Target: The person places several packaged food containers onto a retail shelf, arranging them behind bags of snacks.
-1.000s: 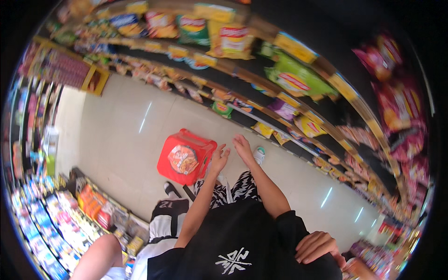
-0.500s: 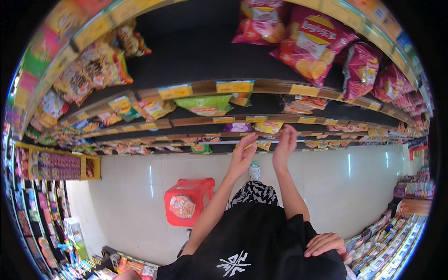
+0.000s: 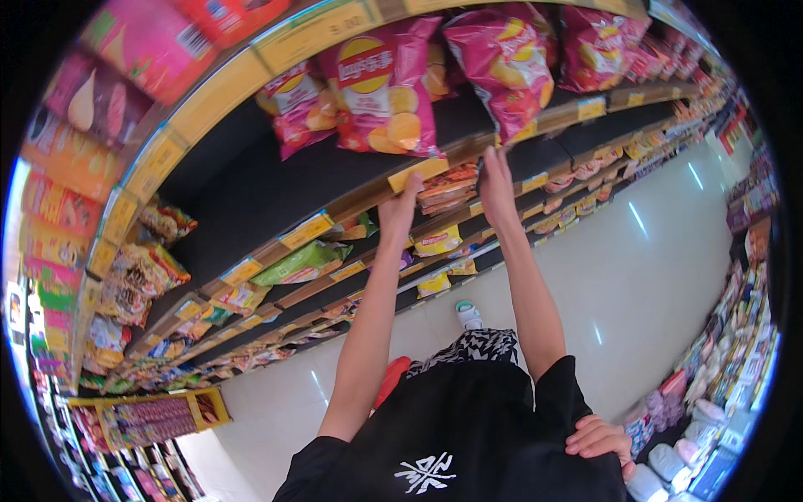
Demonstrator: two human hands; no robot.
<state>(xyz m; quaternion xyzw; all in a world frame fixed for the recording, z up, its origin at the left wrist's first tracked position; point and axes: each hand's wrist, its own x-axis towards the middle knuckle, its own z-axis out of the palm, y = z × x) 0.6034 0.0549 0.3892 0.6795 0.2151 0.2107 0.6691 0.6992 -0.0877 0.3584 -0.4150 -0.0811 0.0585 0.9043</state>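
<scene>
The left hand and right hand have been raised to the shelf edge, fingers loosely extended, nothing visibly held; pink crisp bags at twelve o'clock are judged reachable.

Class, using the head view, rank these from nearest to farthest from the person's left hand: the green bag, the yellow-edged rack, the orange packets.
From the left hand:
1. Orange packets: just to its right, on a lower shelf.
2. Green bag: to its left, on a lower shelf.
3. Yellow-edged rack: well away, toward the lower left.
</scene>
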